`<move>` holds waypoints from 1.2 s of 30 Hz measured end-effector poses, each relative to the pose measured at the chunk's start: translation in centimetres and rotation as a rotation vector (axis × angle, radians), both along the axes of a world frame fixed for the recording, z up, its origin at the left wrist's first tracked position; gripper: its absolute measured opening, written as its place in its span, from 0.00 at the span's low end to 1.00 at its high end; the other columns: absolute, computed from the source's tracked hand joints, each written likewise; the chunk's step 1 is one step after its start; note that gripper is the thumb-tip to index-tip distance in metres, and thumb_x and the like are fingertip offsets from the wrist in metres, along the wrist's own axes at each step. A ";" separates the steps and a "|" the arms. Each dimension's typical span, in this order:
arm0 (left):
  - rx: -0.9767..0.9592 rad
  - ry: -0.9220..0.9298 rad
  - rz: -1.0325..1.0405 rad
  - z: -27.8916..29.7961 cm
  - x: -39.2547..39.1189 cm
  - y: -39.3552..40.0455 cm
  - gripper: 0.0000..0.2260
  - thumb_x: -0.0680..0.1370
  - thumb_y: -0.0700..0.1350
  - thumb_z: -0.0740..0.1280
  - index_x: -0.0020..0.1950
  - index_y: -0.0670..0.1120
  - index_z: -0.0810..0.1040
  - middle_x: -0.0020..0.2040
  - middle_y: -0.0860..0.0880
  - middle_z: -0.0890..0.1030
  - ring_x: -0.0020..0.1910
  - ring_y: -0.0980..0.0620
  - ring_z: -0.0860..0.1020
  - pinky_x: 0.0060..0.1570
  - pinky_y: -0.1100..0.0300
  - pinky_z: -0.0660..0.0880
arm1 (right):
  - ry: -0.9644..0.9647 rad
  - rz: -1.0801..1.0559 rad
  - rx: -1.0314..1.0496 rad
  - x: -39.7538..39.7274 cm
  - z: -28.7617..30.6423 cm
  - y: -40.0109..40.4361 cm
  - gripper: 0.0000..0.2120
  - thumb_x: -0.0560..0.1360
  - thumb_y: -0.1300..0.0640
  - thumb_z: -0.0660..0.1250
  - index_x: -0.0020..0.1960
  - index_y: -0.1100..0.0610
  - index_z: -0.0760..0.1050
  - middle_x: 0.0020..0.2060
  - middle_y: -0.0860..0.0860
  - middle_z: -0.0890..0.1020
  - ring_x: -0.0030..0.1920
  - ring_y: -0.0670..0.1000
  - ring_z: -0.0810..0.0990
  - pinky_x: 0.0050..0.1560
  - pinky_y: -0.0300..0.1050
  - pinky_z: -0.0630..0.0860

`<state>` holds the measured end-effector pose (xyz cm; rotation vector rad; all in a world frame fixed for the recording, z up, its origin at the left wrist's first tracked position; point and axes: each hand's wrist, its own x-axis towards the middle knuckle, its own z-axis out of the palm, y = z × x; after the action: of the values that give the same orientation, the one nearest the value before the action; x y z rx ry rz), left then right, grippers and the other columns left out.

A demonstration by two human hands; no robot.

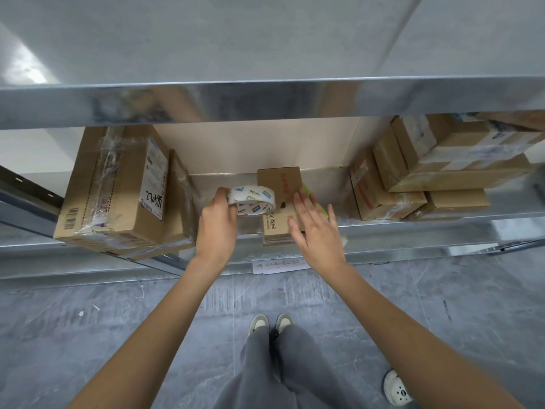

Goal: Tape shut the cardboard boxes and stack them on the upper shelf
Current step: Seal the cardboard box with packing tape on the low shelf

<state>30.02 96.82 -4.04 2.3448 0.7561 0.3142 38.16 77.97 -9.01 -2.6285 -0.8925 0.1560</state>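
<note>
Gripping the tape roll (254,200) mid-frame, the left hand (217,225) sits just left of the small box (280,184); the right hand (315,231), fingers spread, covers its front, half hiding something green (306,191).

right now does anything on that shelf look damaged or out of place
The big box on the left hangs past the shelf edge, tilted, its clear wrap wrinkled and loose. The small box also juts over the edge, with a dark torn spot on top, beside the right hand.
</note>
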 end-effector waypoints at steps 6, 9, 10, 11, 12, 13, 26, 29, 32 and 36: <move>-0.173 0.050 -0.032 0.4 0.4 1.1 0.09 0.82 0.39 0.59 0.60 0.38 0.73 0.50 0.39 0.79 0.47 0.41 0.77 0.40 0.62 0.64 | -0.047 0.007 -0.071 0.3 0.5 0.5 0.29 0.83 0.43 0.49 0.79 0.54 0.51 0.79 0.49 0.54 0.79 0.49 0.47 0.76 0.57 0.37; -0.237 0.098 -0.021 0.9 0.6 1.4 0.10 0.82 0.38 0.59 0.62 0.37 0.72 0.57 0.39 0.79 0.56 0.40 0.77 0.45 0.64 0.65 | -0.065 0.052 -0.091 0.1 0.8 1.2 0.33 0.81 0.39 0.48 0.79 0.57 0.47 0.79 0.52 0.51 0.79 0.49 0.43 0.75 0.59 0.36; -0.241 0.122 -0.026 1.3 0.7 1.5 0.11 0.82 0.38 0.59 0.64 0.37 0.70 0.59 0.38 0.78 0.59 0.40 0.76 0.46 0.63 0.65 | -0.065 0.063 -0.099 0.1 0.9 1.4 0.35 0.81 0.38 0.47 0.79 0.58 0.46 0.79 0.52 0.49 0.78 0.49 0.42 0.75 0.60 0.36; -0.234 0.158 -0.044 1.6 0.7 1.5 0.15 0.81 0.37 0.60 0.67 0.37 0.67 0.62 0.37 0.75 0.62 0.39 0.74 0.49 0.62 0.66 | -0.066 0.069 -0.111 0.1 0.9 1.7 0.36 0.80 0.36 0.46 0.79 0.58 0.46 0.79 0.53 0.48 0.78 0.49 0.41 0.75 0.61 0.35; -0.210 0.210 -0.077 2.2 0.7 1.5 0.22 0.79 0.38 0.63 0.72 0.38 0.62 0.68 0.37 0.70 0.68 0.38 0.69 0.56 0.60 0.67 | -0.066 0.072 -0.127 0.2 0.9 1.8 0.37 0.80 0.35 0.44 0.80 0.58 0.47 0.79 0.53 0.47 0.78 0.49 0.41 0.75 0.61 0.35; -0.162 0.271 -0.117 2.9 0.7 1.2 0.33 0.77 0.40 0.67 0.77 0.40 0.54 0.74 0.37 0.62 0.73 0.39 0.62 0.64 0.55 0.65 | -0.065 0.071 -0.142 0.2 0.8 1.9 0.37 0.79 0.35 0.43 0.80 0.58 0.47 0.79 0.53 0.47 0.78 0.49 0.41 0.75 0.62 0.35; 0.224 0.869 -0.632 7.4 9.4 -1.1 0.14 0.77 0.57 0.61 0.52 0.48 0.77 0.47 0.47 0.80 0.41 0.49 0.76 0.38 0.59 0.69 | -0.067 0.058 -0.052 -0.2 0.3 1.5 0.38 0.78 0.35 0.43 0.78 0.60 0.52 0.79 0.55 0.54 0.79 0.50 0.48 0.75 0.64 0.42; 0.032 0.912 -0.746 6.9 9.5 0.2 0.20 0.80 0.58 0.60 0.58 0.43 0.79 0.53 0.43 0.81 0.47 0.45 0.78 0.47 0.55 0.74 | -0.065 0.056 -0.038 -0.3 0.3 1.5 0.38 0.79 0.35 0.44 0.78 0.61 0.53 0.78 0.55 0.54 0.79 0.51 0.48 0.75 0.64 0.44; -0.161 0.957 -0.787 7.1 9.3 0.9 0.21 0.82 0.58 0.58 0.69 0.48 0.73 0.70 0.47 0.72 0.62 0.49 0.72 0.53 0.60 0.68 | -0.060 0.057 -0.042 -0.5 0.1 1.4 0.38 0.79 0.35 0.43 0.79 0.60 0.52 0.79 0.55 0.53 0.79 0.51 0.48 0.76 0.64 0.43; -0.336 0.993 -0.677 6.7 8.9 1.9 0.23 0.80 0.61 0.60 0.74 0.58 0.65 0.75 0.50 0.65 0.73 0.46 0.63 0.64 0.50 0.65 | -0.046 0.060 -0.060 -0.2 0.2 1.3 0.39 0.78 0.34 0.40 0.79 0.60 0.50 0.79 0.54 0.52 0.79 0.50 0.46 0.76 0.63 0.41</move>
<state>38.88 98.71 2.69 2.1731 0.3162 -1.2330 37.94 79.26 -8.77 -2.6721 -0.9980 0.1403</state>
